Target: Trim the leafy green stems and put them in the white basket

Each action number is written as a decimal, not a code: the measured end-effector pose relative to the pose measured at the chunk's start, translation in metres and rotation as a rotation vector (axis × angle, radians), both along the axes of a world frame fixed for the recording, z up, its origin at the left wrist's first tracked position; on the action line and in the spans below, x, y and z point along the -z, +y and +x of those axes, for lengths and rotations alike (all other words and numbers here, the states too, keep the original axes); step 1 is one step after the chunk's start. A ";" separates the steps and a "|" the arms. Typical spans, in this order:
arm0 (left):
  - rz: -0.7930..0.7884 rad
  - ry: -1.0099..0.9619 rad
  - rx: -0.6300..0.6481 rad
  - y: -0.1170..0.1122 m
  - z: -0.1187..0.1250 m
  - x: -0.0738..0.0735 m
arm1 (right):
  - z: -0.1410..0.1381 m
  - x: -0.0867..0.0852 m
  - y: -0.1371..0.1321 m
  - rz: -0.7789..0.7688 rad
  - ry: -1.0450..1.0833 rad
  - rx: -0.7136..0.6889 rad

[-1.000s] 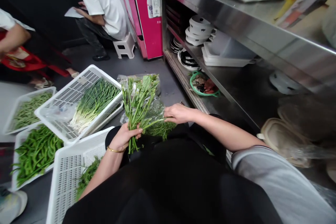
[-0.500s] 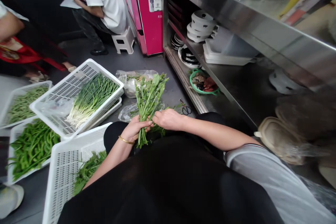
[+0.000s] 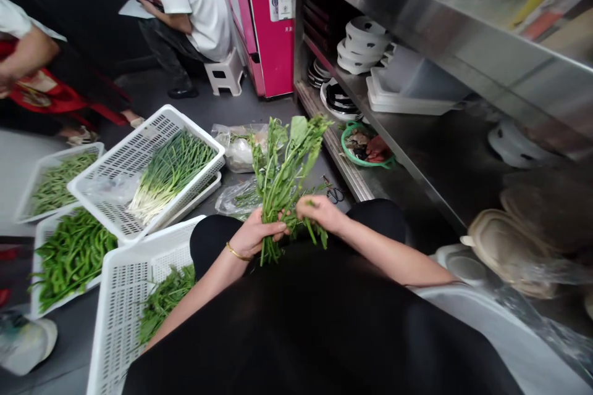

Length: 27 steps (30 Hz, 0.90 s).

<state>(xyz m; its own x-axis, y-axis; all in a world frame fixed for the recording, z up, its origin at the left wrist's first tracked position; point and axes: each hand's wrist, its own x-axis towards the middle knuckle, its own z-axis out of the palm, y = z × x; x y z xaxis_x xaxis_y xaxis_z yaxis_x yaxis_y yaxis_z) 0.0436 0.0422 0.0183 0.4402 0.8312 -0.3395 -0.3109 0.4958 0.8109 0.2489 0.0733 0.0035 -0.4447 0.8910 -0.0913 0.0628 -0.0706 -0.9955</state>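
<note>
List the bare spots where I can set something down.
Free: the floor between the white stool and the farther plastic bag; the shelf between its front edge and white trays. Crowded: left, with white baskets, and around the held greens.

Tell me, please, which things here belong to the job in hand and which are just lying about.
Seemingly in use:
greens bunch, in the left hand
leafy sprig, in the right hand
perhaps nearest white crate

Seemingly lying about:
green basket
scallions
green peppers

Left of the pink cabinet (image 3: 273, 55), a person (image 3: 206, 6) in white sits on a stool (image 3: 226, 74). Right of it, steel shelving (image 3: 430, 24) holds stacked white vessels (image 3: 364, 46) and a green basket (image 3: 370, 164). Before it, leftward: crated scallions (image 3: 171, 166).
</note>
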 end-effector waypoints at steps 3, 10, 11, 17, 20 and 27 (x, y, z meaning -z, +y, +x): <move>-0.048 0.021 -0.069 0.003 -0.003 0.003 | 0.035 -0.010 0.015 0.143 0.013 0.413; -0.154 0.112 -0.066 0.009 -0.001 0.007 | 0.037 -0.046 0.014 0.823 -0.643 -0.008; -0.152 0.120 -0.045 0.009 0.001 0.006 | 0.028 -0.048 0.014 0.935 -0.785 -0.111; -0.215 0.136 -0.022 0.005 -0.009 0.004 | 0.013 -0.048 0.030 1.136 -1.191 -0.441; -0.232 0.144 -0.020 0.004 -0.024 0.009 | 0.031 -0.049 0.037 1.006 -1.330 -0.441; -0.183 0.151 -0.086 0.006 -0.040 0.012 | 0.042 -0.051 0.033 0.769 -1.171 -0.537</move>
